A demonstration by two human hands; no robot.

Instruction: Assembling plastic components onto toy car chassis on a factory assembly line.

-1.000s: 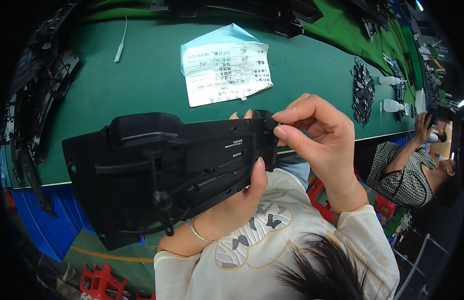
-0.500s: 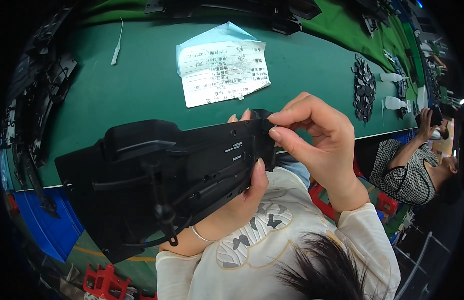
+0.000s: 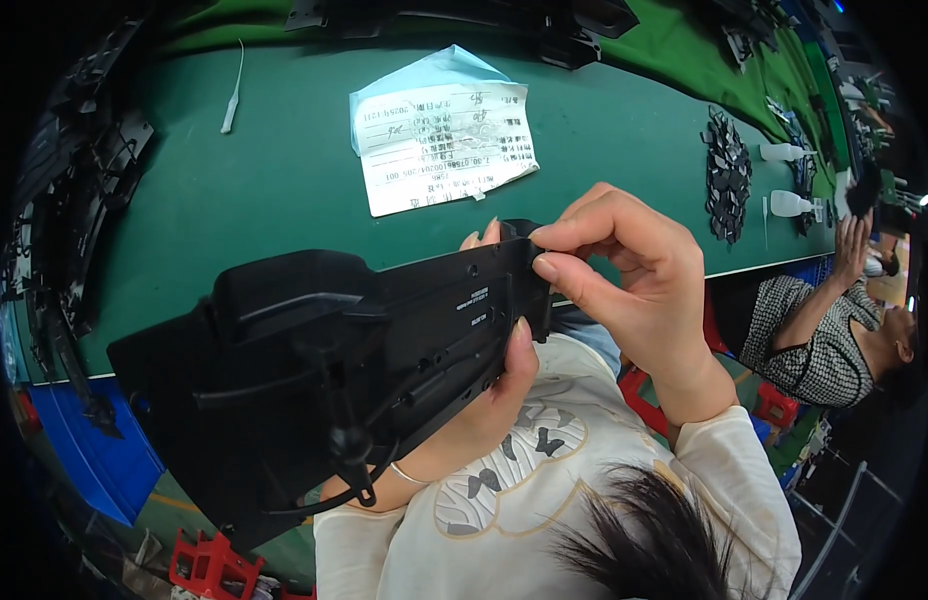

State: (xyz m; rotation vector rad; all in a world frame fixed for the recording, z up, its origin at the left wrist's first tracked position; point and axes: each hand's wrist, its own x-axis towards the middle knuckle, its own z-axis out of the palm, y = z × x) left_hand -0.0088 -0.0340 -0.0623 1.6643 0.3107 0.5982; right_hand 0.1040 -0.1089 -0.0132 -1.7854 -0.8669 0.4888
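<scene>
A long black moulded plastic panel is held tilted above the near side of the table, its raised housing and thin cable-like strips at the left end. My left hand grips it near its right end. The thumb lies on the facing side, and fingertips show behind the upper edge. My right hand is closed in a pinch of thumb and forefinger at the panel's upper right corner. Whatever small piece or edge lies between those fingertips is too dark to make out.
On the green table lie a printed paper label on blue film and a thin white stick. To the right are a pile of small black pieces and white bottles. A blue bin stands left; a co-worker sits right.
The panel's left end has dipped and turned slightly, with its housing shifting a little right. My right hand has moved slightly left, still pinching at the corner. The co-worker's raised hand has shifted.
</scene>
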